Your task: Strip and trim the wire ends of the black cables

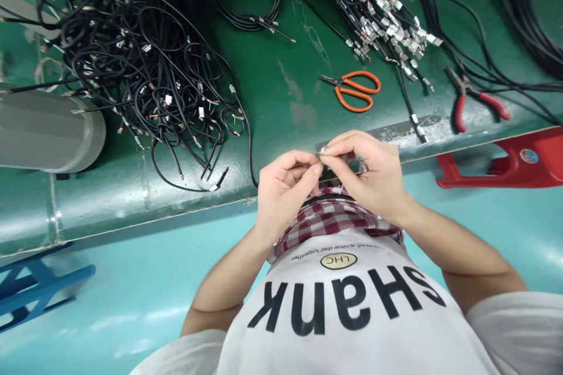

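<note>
My left hand (285,187) and my right hand (369,173) meet at the near edge of the green table (281,88), fingertips pinched together on a small part that I cannot make out. A black cable (250,146) runs from the pile down towards my left hand; whether my fingers hold its end is hidden. Both hands hover above my lap, over a red checked cloth (334,217).
A big tangle of black cables (141,64) lies at the left; another bundle with metal connector ends (382,12) lies at the back right. Orange scissors (356,89) and red-handled pliers (475,99) rest on the table. A grey cylinder (48,129) sits far left, a red stool (505,161) right.
</note>
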Demonstrator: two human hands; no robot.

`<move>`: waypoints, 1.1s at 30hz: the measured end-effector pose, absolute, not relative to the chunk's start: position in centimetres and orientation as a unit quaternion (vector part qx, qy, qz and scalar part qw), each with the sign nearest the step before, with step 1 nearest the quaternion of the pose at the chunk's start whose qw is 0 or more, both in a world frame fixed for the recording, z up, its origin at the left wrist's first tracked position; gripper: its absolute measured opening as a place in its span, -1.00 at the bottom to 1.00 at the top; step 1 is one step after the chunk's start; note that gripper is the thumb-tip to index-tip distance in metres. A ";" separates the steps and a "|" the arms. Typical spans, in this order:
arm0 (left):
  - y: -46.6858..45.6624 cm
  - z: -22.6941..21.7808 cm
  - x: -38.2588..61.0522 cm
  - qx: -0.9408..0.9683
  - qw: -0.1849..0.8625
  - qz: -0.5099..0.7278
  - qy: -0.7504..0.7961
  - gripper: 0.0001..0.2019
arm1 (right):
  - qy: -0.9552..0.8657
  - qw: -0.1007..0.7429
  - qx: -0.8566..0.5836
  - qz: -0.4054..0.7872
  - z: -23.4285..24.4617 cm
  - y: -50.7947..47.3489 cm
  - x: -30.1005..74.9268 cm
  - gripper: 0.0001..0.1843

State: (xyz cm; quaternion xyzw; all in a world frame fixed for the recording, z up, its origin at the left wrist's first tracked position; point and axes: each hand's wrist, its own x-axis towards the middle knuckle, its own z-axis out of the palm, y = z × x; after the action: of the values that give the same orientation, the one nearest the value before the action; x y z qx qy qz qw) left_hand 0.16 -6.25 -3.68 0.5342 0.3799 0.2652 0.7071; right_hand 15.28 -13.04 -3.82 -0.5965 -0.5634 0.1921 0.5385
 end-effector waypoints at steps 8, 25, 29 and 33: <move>-5.3 -4.0 -0.3 0.490 0.758 0.239 0.359 -0.86 | -0.606 0.540 -0.559 0.168 -4.9 -12.7 15.6 -0.89; -5.4 -4.7 0.2 0.497 0.735 0.256 0.384 -0.93 | -0.560 0.556 -0.576 0.215 -4.4 -12.7 15.2 -0.92; -5.5 -4.8 0.5 0.485 0.739 0.250 0.395 -0.94 | -0.574 0.545 -0.579 0.198 -4.4 -12.8 15.2 -0.92; -5.3 -4.6 0.6 0.456 0.773 0.229 0.377 -0.94 | -0.613 0.528 -0.564 0.167 -5.0 -12.7 15.4 -0.91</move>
State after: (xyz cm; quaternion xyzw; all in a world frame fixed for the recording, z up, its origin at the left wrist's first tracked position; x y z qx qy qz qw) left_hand 0.64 -5.27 -4.56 0.4564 0.3771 0.2291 0.7727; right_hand 15.43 -12.68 -5.01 -0.5643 -0.6125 0.1667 0.5278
